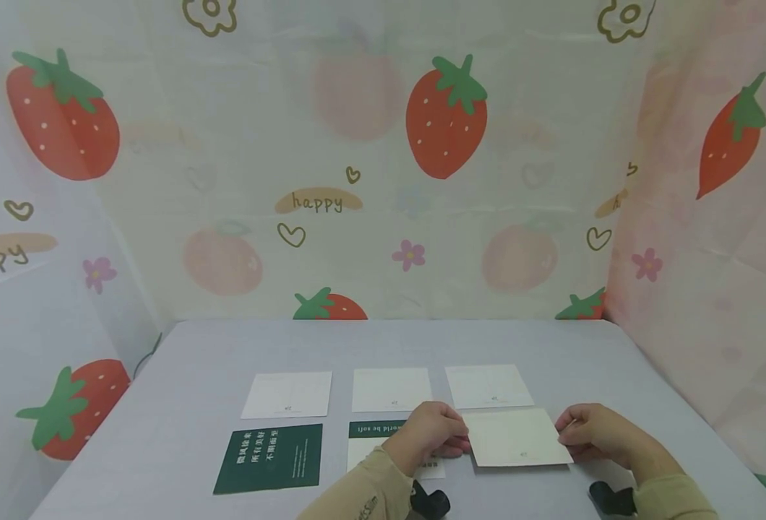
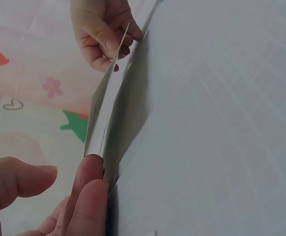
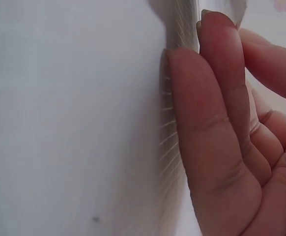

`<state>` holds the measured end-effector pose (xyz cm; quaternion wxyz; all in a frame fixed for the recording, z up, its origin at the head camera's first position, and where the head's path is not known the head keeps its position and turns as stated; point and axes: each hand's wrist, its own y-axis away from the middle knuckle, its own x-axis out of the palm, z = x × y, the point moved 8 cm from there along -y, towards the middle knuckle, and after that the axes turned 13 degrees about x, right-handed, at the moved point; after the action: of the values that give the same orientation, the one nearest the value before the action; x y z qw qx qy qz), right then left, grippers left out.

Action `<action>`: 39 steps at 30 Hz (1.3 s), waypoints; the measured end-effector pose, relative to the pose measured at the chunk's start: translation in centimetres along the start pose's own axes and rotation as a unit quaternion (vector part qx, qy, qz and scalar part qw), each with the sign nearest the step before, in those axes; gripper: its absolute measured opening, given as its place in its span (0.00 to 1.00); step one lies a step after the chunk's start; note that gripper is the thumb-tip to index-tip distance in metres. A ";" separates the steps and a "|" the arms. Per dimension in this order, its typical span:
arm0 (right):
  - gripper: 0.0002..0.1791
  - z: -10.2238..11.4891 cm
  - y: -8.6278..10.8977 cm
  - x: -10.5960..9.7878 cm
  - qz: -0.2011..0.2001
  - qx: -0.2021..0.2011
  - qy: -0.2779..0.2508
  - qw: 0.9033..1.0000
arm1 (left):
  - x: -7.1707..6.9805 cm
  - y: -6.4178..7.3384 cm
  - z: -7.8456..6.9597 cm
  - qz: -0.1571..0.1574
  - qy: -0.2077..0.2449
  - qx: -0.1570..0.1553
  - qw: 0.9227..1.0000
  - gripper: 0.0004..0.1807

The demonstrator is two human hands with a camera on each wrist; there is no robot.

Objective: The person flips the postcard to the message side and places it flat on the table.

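A cream card with a small mark near its lower edge lies between both hands, just over the tabletop. At its left edge my left hand touches it with the fingertips. The left wrist view shows the thumb standing apart from those fingers. My right hand pinches the card's right edge between thumb and fingers. Seen edge-on, the card shows thin layers slightly parted and a shadow beside it. In the right wrist view the fingers lie close to the table surface, partly hiding the card.
Behind the held card are three pale cards in a row. To the left lie a dark green card with white writing and a green-and-white card, partly covered by my left arm. A printed strawberry curtain surrounds the white table.
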<state>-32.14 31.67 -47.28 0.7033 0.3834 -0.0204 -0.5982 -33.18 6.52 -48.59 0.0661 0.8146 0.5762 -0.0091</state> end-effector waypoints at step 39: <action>0.10 0.3 0.1 -0.6 -0.055 0.031 0.035 0.997 | 0.3 0.9 0.2 0.021 0.010 -0.054 0.998 0.10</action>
<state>-32.37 32.03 -46.79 0.6574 0.4260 0.0073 -0.6215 -32.18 6.43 -48.75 0.1047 0.8217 0.5592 0.0320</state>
